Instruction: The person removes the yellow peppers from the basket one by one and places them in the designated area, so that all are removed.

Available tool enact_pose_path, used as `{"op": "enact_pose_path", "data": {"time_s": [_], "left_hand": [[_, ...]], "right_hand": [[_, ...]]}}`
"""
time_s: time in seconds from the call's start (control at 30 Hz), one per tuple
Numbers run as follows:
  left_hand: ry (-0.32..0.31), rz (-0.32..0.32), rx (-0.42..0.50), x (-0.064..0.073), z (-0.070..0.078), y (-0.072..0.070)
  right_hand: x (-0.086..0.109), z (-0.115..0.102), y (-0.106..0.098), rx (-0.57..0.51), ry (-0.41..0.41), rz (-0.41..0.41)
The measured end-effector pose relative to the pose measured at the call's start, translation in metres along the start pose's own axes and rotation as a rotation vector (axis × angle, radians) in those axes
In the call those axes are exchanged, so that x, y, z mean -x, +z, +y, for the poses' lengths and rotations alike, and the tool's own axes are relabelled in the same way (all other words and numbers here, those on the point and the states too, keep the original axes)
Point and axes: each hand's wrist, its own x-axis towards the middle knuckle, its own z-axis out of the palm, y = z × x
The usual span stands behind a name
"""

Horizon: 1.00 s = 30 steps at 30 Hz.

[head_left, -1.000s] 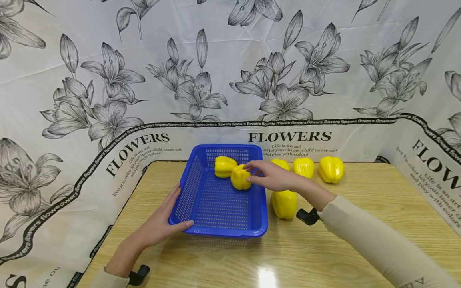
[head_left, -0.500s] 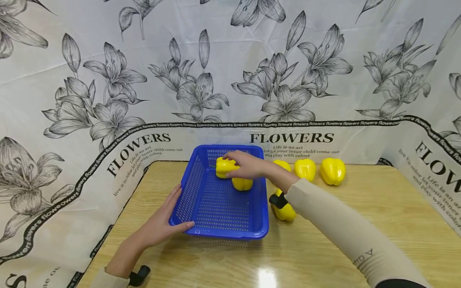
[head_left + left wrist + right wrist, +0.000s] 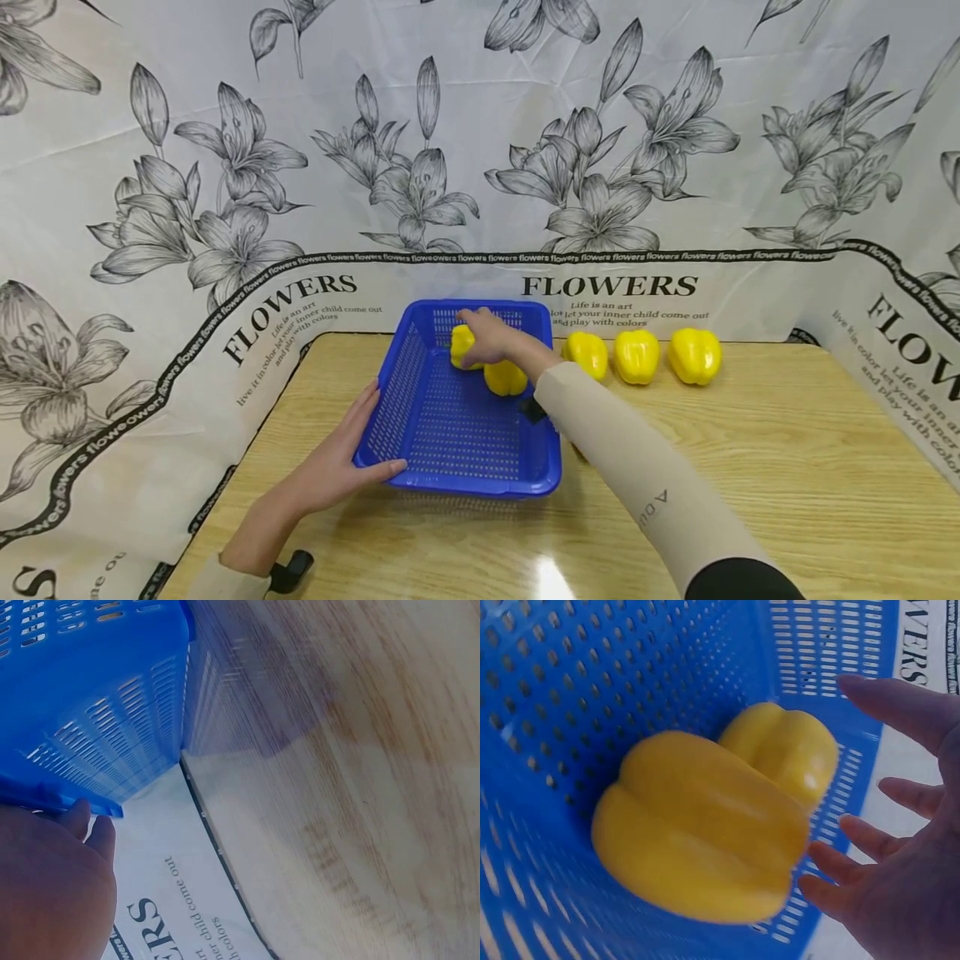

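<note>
A blue plastic basket (image 3: 457, 485) with slotted walls stands on the wooden table. My left hand (image 3: 337, 467) holds its near left corner, thumb over the front rim and fingers along the left side. Two yellow bell peppers lie at the back of the basket: one pepper (image 3: 461, 345) farther left, the other pepper (image 3: 506, 380) nearer. Above them is my right hand (image 3: 489, 335), reaching in from the right. In the right wrist view its fingers (image 3: 870, 838) are spread beside the large near pepper (image 3: 705, 825), with nothing gripped. The hand partly covers both peppers in the head view.
Right of the basket, several yellow bell peppers (image 3: 636, 357) stand in a row along the back of the wooden table (image 3: 810, 467). A white flower-print cloth (image 3: 480, 200) hangs behind and at the sides. My right sleeve (image 3: 630, 467) crosses the table's middle.
My right hand has moved left and farther into the basket, from the nearer pepper to above both. The loose pepper beside the basket is now hidden by the sleeve. The left hand stays put.
</note>
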Motion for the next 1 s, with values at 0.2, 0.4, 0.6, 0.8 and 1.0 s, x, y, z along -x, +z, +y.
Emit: {"op": "enact_pose_path", "data": {"time_s": [0.2,0.4,0.6,0.8,1.0], "left_hand": [[0.009,0.004,-0.001,-0.001,0.001,-0.003],[0.017,0.006,-0.002,-0.002,0.001,-0.002],[0.016,0.002,0.002,-0.002,0.000,0.000],[0.011,0.008,-0.004,0.000,0.002,0.001],[0.009,0.006,-0.001,0.000,0.001,0.000]], "right_hand": [[-0.012,0.002,0.012,-0.014,0.084,0.029],[-0.021,0.005,0.024,0.033,0.151,0.121],[-0.027,0.009,0.035,0.195,0.171,0.155],[-0.022,0.008,0.037,0.248,0.133,0.190],[-0.024,0.006,0.040,0.195,0.084,0.186]]}}
